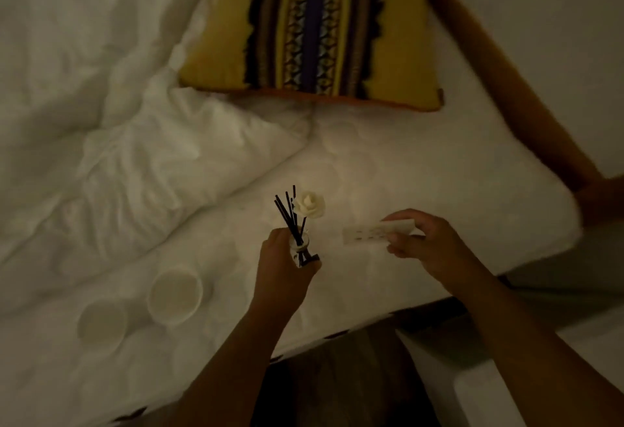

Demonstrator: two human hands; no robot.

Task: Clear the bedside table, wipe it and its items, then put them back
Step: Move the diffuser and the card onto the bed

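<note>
Reed diffuser (300,246), black sticks and a white flower, is upright over the bed (422,163), with the left hand (283,267) wrapped round its bottle. Right hand (429,244) pinches a white remote (369,236) just beside it. Two white cups (175,295) sit on the sheet, further left.

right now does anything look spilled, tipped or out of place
No spill or damage shows. Oddest: one white cup and another cup stand on the soft mattress, where they might tip. The left hand grips the reed diffuser, the right hand a white remote.
</note>
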